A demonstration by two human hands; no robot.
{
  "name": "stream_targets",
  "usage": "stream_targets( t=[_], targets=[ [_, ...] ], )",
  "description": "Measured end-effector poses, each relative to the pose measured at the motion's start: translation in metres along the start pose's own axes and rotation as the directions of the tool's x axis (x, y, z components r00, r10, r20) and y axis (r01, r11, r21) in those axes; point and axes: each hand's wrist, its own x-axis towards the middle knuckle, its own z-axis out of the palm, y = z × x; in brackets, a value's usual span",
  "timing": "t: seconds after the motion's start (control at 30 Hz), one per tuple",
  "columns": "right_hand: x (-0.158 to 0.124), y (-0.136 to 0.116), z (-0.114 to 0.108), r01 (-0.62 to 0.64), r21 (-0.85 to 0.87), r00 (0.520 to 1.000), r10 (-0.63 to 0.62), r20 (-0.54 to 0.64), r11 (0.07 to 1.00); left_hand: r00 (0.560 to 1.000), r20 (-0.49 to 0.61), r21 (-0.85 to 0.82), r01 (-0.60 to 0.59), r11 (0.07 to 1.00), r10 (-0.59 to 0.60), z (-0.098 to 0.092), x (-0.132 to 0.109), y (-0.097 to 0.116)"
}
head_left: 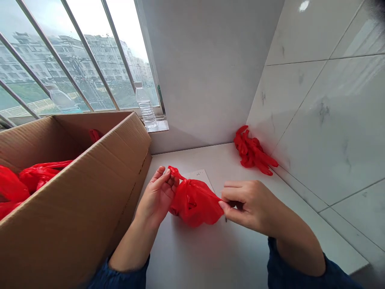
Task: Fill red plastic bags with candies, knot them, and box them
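Observation:
A thin red plastic bag [195, 202] hangs crumpled between my two hands, above the white tabletop [192, 257]. My left hand [158, 196] pinches a twisted end of it between thumb and fingers, palm turned up. At the other side, the fingertips of my right hand [243, 204] are closed on a corner of the bag, pulling it to a point. Partly hidden behind the bag lies a sheet of white paper [202, 175] with some marks on it. A small dark tip, too little to name, shows just below my right fingers.
To the left stands a large open cardboard box [75, 208] with red bags [39, 176] inside. Another heap of red plastic [254, 150] lies in the back right corner by the tiled wall [331, 132]. A clear bottle [146, 106] stands on the sill of the barred window.

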Motion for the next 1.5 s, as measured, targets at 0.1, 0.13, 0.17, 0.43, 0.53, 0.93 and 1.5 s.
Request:
stream_targets(
  t=[0.1, 0.13, 0.17, 0.43, 0.53, 0.93, 1.5],
  targets=[
    [-0.001, 0.005, -0.006, -0.021, 0.045, 1.000, 0.020, 0.010, 0.999, 0.996, -0.054, -0.080, 0.073, 0.994, -0.078, -0.005, 0.010, 0.005],
    [-0.001, 0.006, -0.008, -0.023, 0.054, 1.000, 0.022, 0.006, 0.998, 0.992, -0.068, -0.105, 0.095, 0.990, -0.102, -0.008, 0.014, 0.008],
    [-0.001, 0.007, -0.009, -0.022, 0.063, 1.000, 0.022, 0.001, 0.998, 0.989, -0.081, -0.126, 0.111, 0.986, -0.122, -0.010, 0.018, 0.010],
    [-0.006, 0.026, -0.023, -0.070, 0.090, 0.988, 0.082, -0.134, 0.993, 0.978, -0.158, -0.174, 0.112, 0.978, -0.140, -0.023, 0.038, 0.022],
    [-0.007, 0.034, -0.026, -0.100, 0.101, 0.982, 0.115, -0.151, 0.990, 0.975, -0.172, -0.160, 0.111, 0.981, -0.139, -0.025, 0.041, 0.019],
    [0.007, 0.033, -0.016, -0.156, 0.125, 0.982, 0.167, -0.086, 0.980, 0.989, 0.093, 0.109, -0.123, 0.986, 0.113, -0.023, 0.031, 0.009],
    [0.020, 0.020, 0.013, -0.462, -0.065, 0.857, 0.464, 0.225, 0.885, 0.896, 0.422, 0.901, -0.398, 0.171, -0.135, -0.044, 0.038, -0.009]
  ],
)
